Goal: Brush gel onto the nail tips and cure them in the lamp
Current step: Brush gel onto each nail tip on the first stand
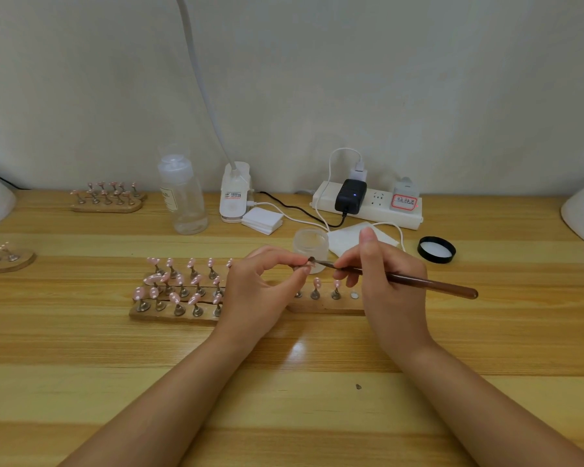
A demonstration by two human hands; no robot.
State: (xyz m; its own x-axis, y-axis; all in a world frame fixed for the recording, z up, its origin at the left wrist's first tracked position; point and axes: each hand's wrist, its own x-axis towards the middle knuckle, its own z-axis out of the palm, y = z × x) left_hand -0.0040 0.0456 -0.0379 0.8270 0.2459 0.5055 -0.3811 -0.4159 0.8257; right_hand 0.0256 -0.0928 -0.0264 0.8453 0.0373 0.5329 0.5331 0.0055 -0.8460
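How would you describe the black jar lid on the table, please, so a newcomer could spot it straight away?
Start at the white power strip against the wall, then come forward and right across the wooden table. The black lid lies there alone, upturned, right of the frosted jar. It is the only round black ring with a white inside.

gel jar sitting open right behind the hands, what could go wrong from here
1. The open gel jar sits just behind the brush; the right hand could tip it.
2. The left hand pinches one nail tip; wet gel may smear onto its fingers.
3. The left wrist hovers over the wooden holder and could knock the standing tips.
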